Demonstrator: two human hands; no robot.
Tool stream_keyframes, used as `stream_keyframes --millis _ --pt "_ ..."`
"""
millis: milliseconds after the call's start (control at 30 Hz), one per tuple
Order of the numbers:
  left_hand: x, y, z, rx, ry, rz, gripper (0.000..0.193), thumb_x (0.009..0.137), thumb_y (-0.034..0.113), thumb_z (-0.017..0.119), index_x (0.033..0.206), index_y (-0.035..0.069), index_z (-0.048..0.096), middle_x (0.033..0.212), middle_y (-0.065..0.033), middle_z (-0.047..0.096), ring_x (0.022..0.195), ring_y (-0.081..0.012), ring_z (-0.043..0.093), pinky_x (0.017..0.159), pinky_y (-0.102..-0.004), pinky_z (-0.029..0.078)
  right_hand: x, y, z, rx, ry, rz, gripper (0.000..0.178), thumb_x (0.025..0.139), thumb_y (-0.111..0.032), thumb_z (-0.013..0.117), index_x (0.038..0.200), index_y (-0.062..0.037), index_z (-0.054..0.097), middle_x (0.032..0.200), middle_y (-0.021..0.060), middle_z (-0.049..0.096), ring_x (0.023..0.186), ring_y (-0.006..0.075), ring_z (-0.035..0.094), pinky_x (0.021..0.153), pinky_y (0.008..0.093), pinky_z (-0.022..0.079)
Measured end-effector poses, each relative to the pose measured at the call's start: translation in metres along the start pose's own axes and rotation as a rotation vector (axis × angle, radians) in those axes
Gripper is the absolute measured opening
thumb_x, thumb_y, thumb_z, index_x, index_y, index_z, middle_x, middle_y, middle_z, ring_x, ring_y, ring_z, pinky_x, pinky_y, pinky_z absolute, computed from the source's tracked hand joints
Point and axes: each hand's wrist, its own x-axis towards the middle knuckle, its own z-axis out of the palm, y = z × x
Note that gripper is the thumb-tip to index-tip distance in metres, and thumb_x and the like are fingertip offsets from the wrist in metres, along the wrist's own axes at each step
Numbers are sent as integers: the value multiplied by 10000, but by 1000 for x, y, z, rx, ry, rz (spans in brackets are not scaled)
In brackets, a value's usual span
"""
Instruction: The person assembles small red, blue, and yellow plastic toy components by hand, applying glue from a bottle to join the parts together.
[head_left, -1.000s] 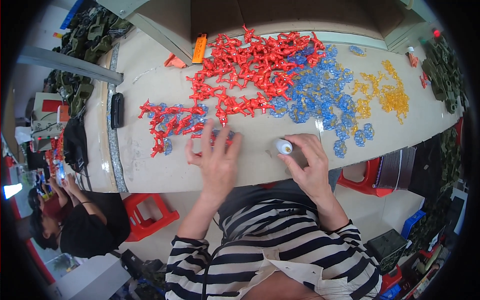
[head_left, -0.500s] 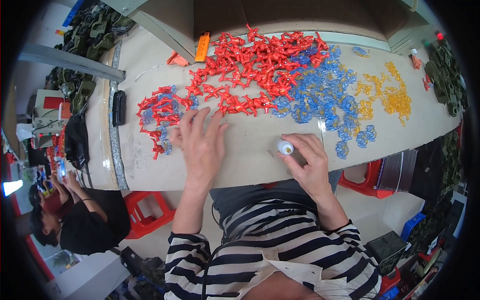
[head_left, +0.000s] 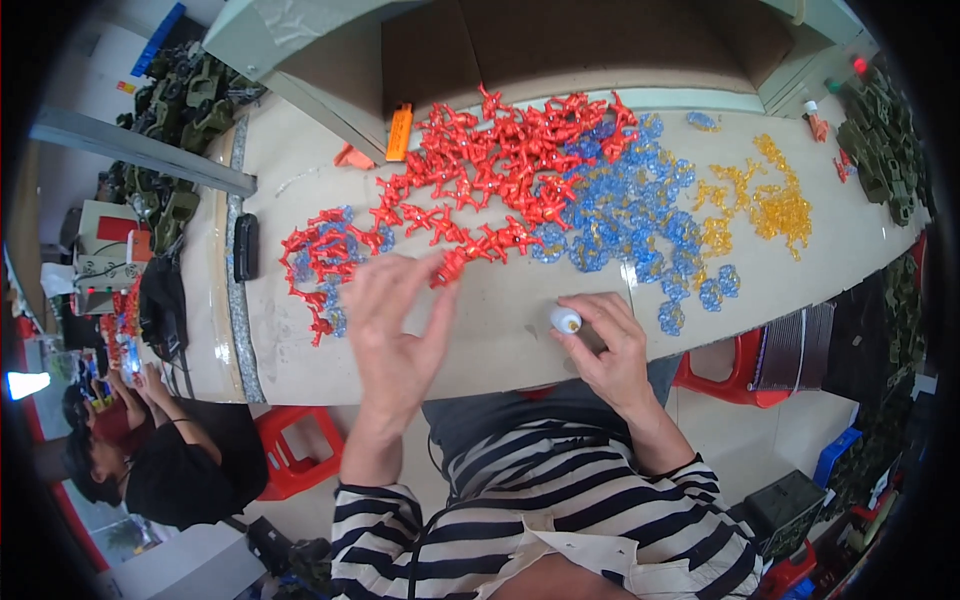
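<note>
My left hand (head_left: 392, 335) is raised over the near part of the table, a little blurred. Its thumb and fingers pinch a small red plastic figure (head_left: 450, 268) at the near edge of the red heap. In my right hand (head_left: 612, 350), a small white squeeze bottle (head_left: 564, 318) is gripped between thumb and fingers, its yellowish tip facing up. Beyond my hands spreads a heap of red figures (head_left: 490, 160). Clear blue plastic pieces (head_left: 640, 215) lie right of it. Left of my left hand is a smaller group of red figures (head_left: 325, 240) on blue pieces.
Small clear yellow pieces (head_left: 780, 205) lie at the right. An orange box-like strip (head_left: 400, 132) stands by the shelf's post. A black case (head_left: 245, 247) rests at the left. Red stools (head_left: 300, 450) flank me, and another person (head_left: 190, 455) works at the far left.
My left hand has closed on a red figure and lifted it slightly toward me from the heap. The right hand still holds the bottle. The whole view has shifted slightly.
</note>
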Motion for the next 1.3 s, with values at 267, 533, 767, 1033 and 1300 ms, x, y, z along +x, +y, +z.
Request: stream_keyframes --millis 267,533,767,1033,1300 --pt "191 51 -66 159 420 189 224 816 194 639 976 41 673 824 -38 669 683 -23 520 586 -155 379 0 -6 1 -9 -6 -8 287 653 -31 711 926 -4 626 892 115 624 824 250 577 725 317 457" --pt "137 40 -29 -118 151 282 160 818 141 618 925 40 682 844 -42 675 715 -66 576 626 -200 435 1 3 -2 -22 -1 2 286 660 -44 710 933 -13 628 893 110 624 823 246 579 723 315 458" --pt "15 -17 38 92 -340 -87 249 730 79 664 959 -10 625 877 -152 587 749 -286 583 658 -338 464 1 -1 -1 1 -25 1 287 655 -35 713 928 -13 630 890 110 624 824 247 580 718 314 459" --pt "-39 -8 39 -148 -253 -274 205 731 -34 619 933 -9 601 961 -136 537 780 -238 557 655 -315 473 -4 0 1 151 34 32 314 700 -22 665 998 7 571 948 144 613 829 269 596 728 318 468" --pt "-53 -4 36 -90 -350 -130 246 748 -108 560 981 -29 577 1014 -131 481 829 -204 585 701 -291 484 -10 -2 -6 137 -50 86 314 786 -57 608 1076 30 523 933 125 607 827 171 585 733 260 462"
